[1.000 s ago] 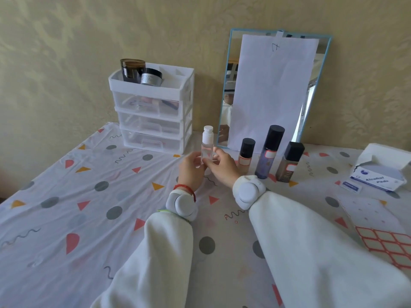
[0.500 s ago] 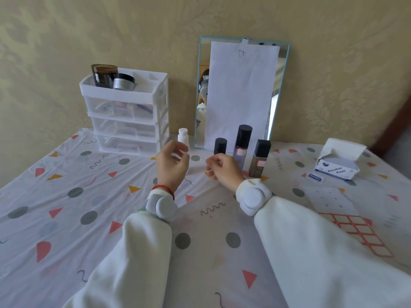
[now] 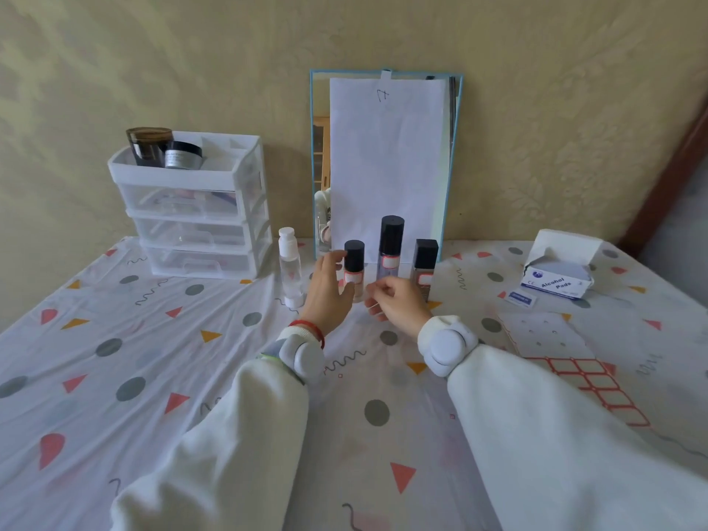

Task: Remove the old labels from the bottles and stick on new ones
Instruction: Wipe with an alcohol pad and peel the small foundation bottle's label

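— Bottles: where, and which way up?
— From the head camera, three dark-capped ones stand upright, caps up, in a row before the mirror point(image 3: 385, 159): short bottle point(image 3: 353, 270), tall bottle point(image 3: 390, 247), square bottle point(image 3: 424, 267). Each bears a red-edged label, too small to read. A clear bottle point(image 3: 289, 267) with a white cap stands upright to their left.
— Hands?
— Left hand point(image 3: 328, 297) is spread, fingers relaxed, just beside the short bottle, holding nothing. Right hand point(image 3: 396, 302) has curled fingers; whether they pinch anything, I cannot tell.
— Any writing?
— The box point(image 3: 557, 270) on the right reads "Alcohol Pads".
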A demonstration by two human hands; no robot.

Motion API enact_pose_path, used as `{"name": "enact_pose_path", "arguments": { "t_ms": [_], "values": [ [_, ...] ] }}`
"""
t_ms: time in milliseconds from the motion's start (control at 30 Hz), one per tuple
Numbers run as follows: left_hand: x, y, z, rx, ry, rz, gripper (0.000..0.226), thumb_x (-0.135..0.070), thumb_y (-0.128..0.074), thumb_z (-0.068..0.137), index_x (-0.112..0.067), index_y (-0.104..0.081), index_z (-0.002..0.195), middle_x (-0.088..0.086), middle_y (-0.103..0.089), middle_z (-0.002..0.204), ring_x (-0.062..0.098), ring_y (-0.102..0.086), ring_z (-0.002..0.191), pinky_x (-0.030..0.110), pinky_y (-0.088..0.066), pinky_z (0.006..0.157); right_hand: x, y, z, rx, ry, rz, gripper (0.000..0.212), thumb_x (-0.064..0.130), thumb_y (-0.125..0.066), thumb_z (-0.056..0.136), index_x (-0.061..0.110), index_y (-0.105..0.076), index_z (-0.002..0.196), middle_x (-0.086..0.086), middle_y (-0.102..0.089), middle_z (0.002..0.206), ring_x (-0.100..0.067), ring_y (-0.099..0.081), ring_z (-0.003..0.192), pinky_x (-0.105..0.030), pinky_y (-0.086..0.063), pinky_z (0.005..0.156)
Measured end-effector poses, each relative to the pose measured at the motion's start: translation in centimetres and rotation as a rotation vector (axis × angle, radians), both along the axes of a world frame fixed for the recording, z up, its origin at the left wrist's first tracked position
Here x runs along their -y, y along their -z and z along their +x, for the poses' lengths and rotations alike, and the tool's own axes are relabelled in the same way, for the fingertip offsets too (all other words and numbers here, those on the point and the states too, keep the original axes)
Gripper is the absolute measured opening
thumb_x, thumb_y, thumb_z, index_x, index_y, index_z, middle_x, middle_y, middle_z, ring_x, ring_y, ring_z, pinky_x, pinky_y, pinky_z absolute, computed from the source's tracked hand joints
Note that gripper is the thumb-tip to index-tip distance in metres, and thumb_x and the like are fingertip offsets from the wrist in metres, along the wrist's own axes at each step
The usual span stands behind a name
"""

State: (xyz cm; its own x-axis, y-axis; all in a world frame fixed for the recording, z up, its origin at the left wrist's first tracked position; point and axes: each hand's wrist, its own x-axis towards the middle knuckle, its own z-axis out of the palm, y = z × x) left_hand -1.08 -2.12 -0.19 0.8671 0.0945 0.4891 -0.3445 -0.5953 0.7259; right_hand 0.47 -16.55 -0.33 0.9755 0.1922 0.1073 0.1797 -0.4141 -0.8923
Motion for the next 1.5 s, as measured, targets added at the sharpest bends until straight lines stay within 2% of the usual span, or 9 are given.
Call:
{"name": "enact_pose_path", "arguments": {
  "t_ms": [133, 267, 433, 667, 867, 1100, 1233, 1300, 1500],
  "values": [
    [0.1, 0.2, 1.8, -0.106, -0.049, -0.011, 0.063, -0.008, -0.066, 0.085, -0.002, -0.031, 0.137, 0.017, -0.040, 0.137, 0.026, -0.046, 0.121, 0.033, -0.039, 0.099, 0.4, 0.7, 0.3, -0.019, -0.011, 0.019, 0.016, 0.023, -0.052, 0.098, 0.013, -0.063, 0.098, 0.002, -0.069, 0.080, -0.014, -0.066, 0.074, -0.020, -0.054, 0.065],
    [-0.3, 0.4, 2.7, -0.224, -0.024, -0.069, 0.069, -0.008, -0.072, 0.081, -0.002, -0.031, 0.136, 0.018, -0.053, 0.125, 0.031, -0.053, 0.117, 0.045, -0.043, 0.101, 0.7, 0.9, 0.6, -0.046, -0.020, 0.026, 0.018, 0.023, -0.052, 0.098, 0.010, -0.063, 0.103, 0.000, -0.069, 0.082, -0.014, -0.067, 0.074, -0.021, -0.055, 0.065],
    [0.0, 0.5, 3.5, -0.270, -0.019, -0.023, 0.052, -0.005, -0.071, 0.081, 0.000, -0.043, 0.124, 0.011, -0.059, 0.099, 0.031, -0.061, 0.094, 0.033, -0.046, 0.078, 1.0, 0.7, 0.6, -0.055, -0.040, 0.035, 0.019, 0.022, -0.052, 0.098, 0.008, -0.062, 0.105, -0.001, -0.069, 0.083, -0.014, -0.067, 0.074, -0.022, -0.055, 0.067],
    [-0.3, 0.5, 1.2, -0.269, 0.001, 0.010, 0.047, -0.008, -0.072, 0.081, 0.002, -0.049, 0.122, 0.018, -0.061, 0.114, 0.030, -0.061, 0.102, 0.040, -0.050, 0.092, 1.6, 0.3, -0.5, -0.046, -0.048, 0.066, 0.021, 0.020, -0.053, 0.097, 0.003, -0.064, 0.104, -0.006, -0.070, 0.085, -0.014, -0.066, 0.072, -0.022, -0.055, 0.065],
    [0.5, 0.3, -2.0, -0.206, 0.108, -0.062, 0.034, -0.006, -0.066, 0.086, 0.002, -0.056, 0.118, 0.010, -0.063, 0.103, 0.026, -0.063, 0.098, 0.037, -0.051, 0.090, 2.2, 0.1, -1.9, -0.002, -0.031, 0.076, 0.017, 0.018, -0.053, 0.097, 0.005, -0.062, 0.105, -0.006, -0.069, 0.089, -0.010, -0.065, 0.071, -0.015, -0.054, 0.061],
    [1.7, -0.2, -4.0, -0.141, 0.267, -0.173, 0.025, -0.002, -0.057, 0.092, 0.002, -0.057, 0.117, 0.015, -0.068, 0.108, 0.025, -0.065, 0.100, 0.032, -0.053, 0.088, 2.3, 0.2, -3.6, -0.078, -0.073, 0.244, 0.021, 0.016, -0.055, 0.094, 0.017, -0.062, 0.114, -0.011, -0.067, 0.111, -0.025, -0.065, 0.103, -0.039, -0.054, 0.091],
    [1.9, -0.1, -4.2, -0.146, 0.293, -0.254, 0.029, -0.009, -0.057, 0.095, -0.005, -0.057, 0.124, 0.019, -0.065, 0.112, 0.023, -0.067, 0.100, 0.032, -0.053, 0.088, 2.3, 0.3, -4.6, -0.130, -0.199, 0.372, 0.022, 0.017, -0.059, 0.087, 0.034, -0.067, 0.100, -0.009, -0.072, 0.095, -0.024, -0.070, 0.092, -0.039, -0.057, 0.084],
    [2.0, 0.2, -4.2, -0.167, 0.283, -0.299, 0.029, -0.009, -0.057, 0.095, -0.006, -0.057, 0.123, 0.023, -0.064, 0.111, 0.025, -0.067, 0.099, 0.036, -0.053, 0.089, 2.2, 0.9, -4.8, -0.136, -0.221, 0.401, 0.026, 0.014, -0.063, 0.088, 0.032, -0.063, 0.108, -0.012, -0.074, 0.092, -0.026, -0.072, 0.085, -0.037, -0.059, 0.080],
    [1.9, 0.7, -4.4, -0.237, 0.297, -0.454, 0.021, -0.002, -0.055, 0.094, 0.003, -0.062, 0.113, 0.028, -0.066, 0.107, 0.037, -0.066, 0.099, 0.044, -0.056, 0.085, 2.3, 2.6, -4.5, 0.033, -0.091, 0.159, 0.041, 0.024, -0.074, 0.079, 0.026, -0.058, 0.117, -0.001, -0.071, 0.086, -0.020, -0.070, 0.080, -0.041, -0.059, 0.077]
  ]
}}
